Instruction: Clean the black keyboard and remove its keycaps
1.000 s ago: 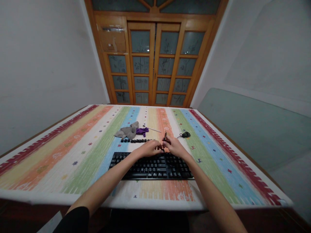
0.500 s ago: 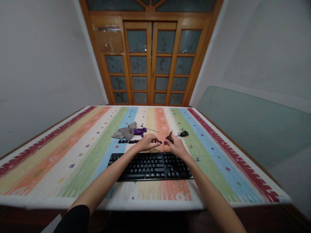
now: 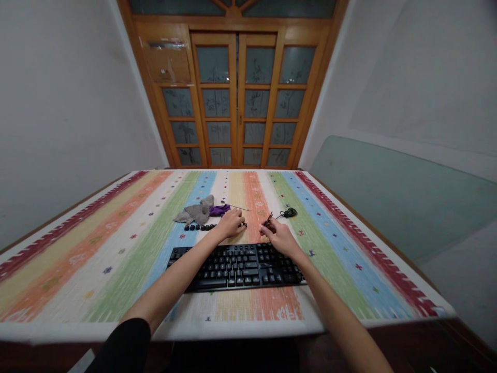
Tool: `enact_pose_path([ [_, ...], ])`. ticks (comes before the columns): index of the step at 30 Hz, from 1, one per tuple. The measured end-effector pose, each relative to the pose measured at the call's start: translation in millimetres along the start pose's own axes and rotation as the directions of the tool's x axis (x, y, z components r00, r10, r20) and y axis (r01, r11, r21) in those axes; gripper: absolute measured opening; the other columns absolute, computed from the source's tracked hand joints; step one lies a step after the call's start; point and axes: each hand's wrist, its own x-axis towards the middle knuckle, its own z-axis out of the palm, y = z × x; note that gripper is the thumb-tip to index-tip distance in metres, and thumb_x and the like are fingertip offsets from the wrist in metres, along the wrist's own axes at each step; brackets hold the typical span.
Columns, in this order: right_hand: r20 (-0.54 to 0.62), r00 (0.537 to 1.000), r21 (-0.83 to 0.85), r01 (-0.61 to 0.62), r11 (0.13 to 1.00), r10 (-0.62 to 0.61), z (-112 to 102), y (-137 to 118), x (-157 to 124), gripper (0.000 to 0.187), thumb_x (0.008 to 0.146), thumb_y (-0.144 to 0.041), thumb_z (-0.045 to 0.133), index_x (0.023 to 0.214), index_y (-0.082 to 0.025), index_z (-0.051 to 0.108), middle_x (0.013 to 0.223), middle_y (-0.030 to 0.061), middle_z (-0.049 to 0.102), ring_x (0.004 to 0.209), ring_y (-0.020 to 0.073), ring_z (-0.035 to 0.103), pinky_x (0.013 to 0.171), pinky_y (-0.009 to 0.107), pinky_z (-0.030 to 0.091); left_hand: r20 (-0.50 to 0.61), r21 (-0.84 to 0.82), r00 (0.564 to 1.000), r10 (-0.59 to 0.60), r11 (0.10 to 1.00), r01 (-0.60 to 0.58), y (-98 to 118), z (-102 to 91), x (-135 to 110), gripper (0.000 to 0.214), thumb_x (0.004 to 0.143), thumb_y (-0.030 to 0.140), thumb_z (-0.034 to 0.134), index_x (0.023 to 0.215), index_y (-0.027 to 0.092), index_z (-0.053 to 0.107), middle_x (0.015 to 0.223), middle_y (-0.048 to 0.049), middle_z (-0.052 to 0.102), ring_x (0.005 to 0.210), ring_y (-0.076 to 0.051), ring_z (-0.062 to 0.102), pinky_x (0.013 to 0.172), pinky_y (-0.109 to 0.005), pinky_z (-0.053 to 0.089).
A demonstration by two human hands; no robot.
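Note:
A black keyboard (image 3: 236, 269) lies in front of me, with both my forearms reaching over it. Just beyond its far edge, my left hand (image 3: 232, 224) is low over the tablecloth, fingers curled down on a small black keycap (image 3: 245, 225). A row of loose black keycaps (image 3: 198, 227) runs to the left, partly hidden by that hand. My right hand (image 3: 281, 237) pinches a small slim tool (image 3: 267, 219), dark with reddish-brown parts, too small to identify. It is above the table beyond the keyboard's right half.
Behind the keycaps lie a crumpled grey cloth (image 3: 196, 211) and a purple cloth (image 3: 219, 210). A thin rod (image 3: 240, 207) rests near them. The coiled black cable (image 3: 289, 213) is beyond my right hand. A striped tablecloth (image 3: 128, 248) covers the table.
My left hand has moved left, away from my right hand, and down to the row's right end with the keycap. The right hand keeps hold of the tool. The view has shifted slightly.

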Motion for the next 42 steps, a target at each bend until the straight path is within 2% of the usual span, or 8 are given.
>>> enact_pose_path([
  [6, 0.017, 1.000, -0.024, 0.005, 1.000, -0.005, -1.0, -1.4, -3.6, 0.013, 0.089, -0.032, 0.053, 0.089, -0.019, 0.055, 0.082, 0.0071, 0.073, 0.076, 0.0201, 0.070, 0.069, 0.030, 0.051, 0.041, 0.049, 0.999, -0.010, 0.999, 0.008, 1.1, -1.6, -2.5, 0.019, 0.087, 0.029, 0.057, 0.087, 0.015, 0.070, 0.094, -0.0112, 0.060, 0.094, -0.024, 0.054, 0.077, -0.035, 0.041],
  [17, 0.034, 0.999, -0.035, 0.026, 0.999, -0.025, 0.2, -7.5, -5.9, 0.014, 0.089, -0.032, 0.052, 0.090, -0.018, 0.057, 0.081, 0.0067, 0.072, 0.074, 0.0195, 0.069, 0.070, 0.030, 0.050, 0.029, 0.045, 1.000, -0.007, 0.999, 0.006, 0.0, -1.0, -3.0, 0.019, 0.085, 0.029, 0.059, 0.091, 0.015, 0.070, 0.096, -0.0116, 0.060, 0.095, -0.026, 0.052, 0.079, -0.036, 0.041],
  [23, 0.032, 0.999, -0.036, 0.038, 0.999, -0.037, 1.8, -12.1, -7.2, 0.016, 0.088, -0.033, 0.055, 0.090, -0.018, 0.058, 0.081, 0.0075, 0.072, 0.074, 0.0202, 0.068, 0.069, 0.030, 0.050, -0.057, -0.014, 0.998, -0.001, 1.000, 0.001, -3.2, -6.3, -16.7, 0.018, 0.086, 0.029, 0.059, 0.095, 0.016, 0.068, 0.099, -0.0103, 0.060, 0.096, -0.025, 0.051, 0.081, -0.036, 0.041],
  [29, 0.022, 0.999, -0.068, 0.048, 0.996, -0.047, 4.0, -21.1, -7.1, 0.017, 0.087, -0.035, 0.058, 0.088, -0.018, 0.060, 0.081, 0.0069, 0.071, 0.075, 0.0198, 0.068, 0.068, 0.029, 0.051, -0.174, -0.147, 0.983, -0.063, 0.988, 0.037, -24.0, -18.7, -64.6, 0.018, 0.087, 0.029, 0.057, 0.097, 0.018, 0.067, 0.100, -0.0086, 0.060, 0.092, -0.023, 0.052, 0.084, -0.037, 0.043],
  [33, 0.062, 0.996, -0.030, 0.068, 0.997, -0.066, 14.6, -26.3, -2.5, 0.018, 0.087, -0.035, 0.058, 0.089, -0.017, 0.061, 0.081, 0.0059, 0.070, 0.074, 0.0185, 0.067, 0.069, 0.029, 0.051, -0.233, -0.262, 0.953, -0.197, 0.956, 0.133, -43.2, -31.0, -112.0, 0.022, 0.089, 0.032, 0.052, 0.098, 0.018, 0.067, 0.101, -0.0083, 0.062, 0.095, -0.024, 0.054, 0.088, -0.039, 0.044],
  [37, 0.115, 0.990, 0.018, 0.084, 0.996, -0.085, 38.7, -37.8, 3.5, 0.017, 0.086, -0.033, 0.059, 0.091, -0.017, 0.061, 0.082, 0.0053, 0.070, 0.076, 0.0187, 0.067, 0.073, 0.031, 0.051, -0.251, -0.407, 0.897, -0.363, 0.881, 0.242, -57.7, -41.2, -160.4, 0.024, 0.089, 0.034, 0.049, 0.097, 0.020, 0.066, 0.097, -0.0067, 0.063, 0.092, -0.022, 0.059, 0.088, -0.036, 0.047],
  [42, 0.227, 0.958, 0.101, 0.153, 0.983, -0.172, 81.7, -66.7, 9.1, 0.013, 0.087, -0.029, 0.059, 0.092, -0.017, 0.061, 0.085, 0.0052, 0.070, 0.077, 0.0175, 0.067, 0.075, 0.030, 0.052, -0.208, -0.507, 0.831, -0.516, 0.784, 0.360, -67.4, -48.1, -210.6, 0.028, 0.089, 0.039, 0.046, 0.096, 0.021, 0.067, 0.097, -0.0049, 0.066, 0.083, -0.018, 0.061, 0.081, -0.032, 0.049],
])
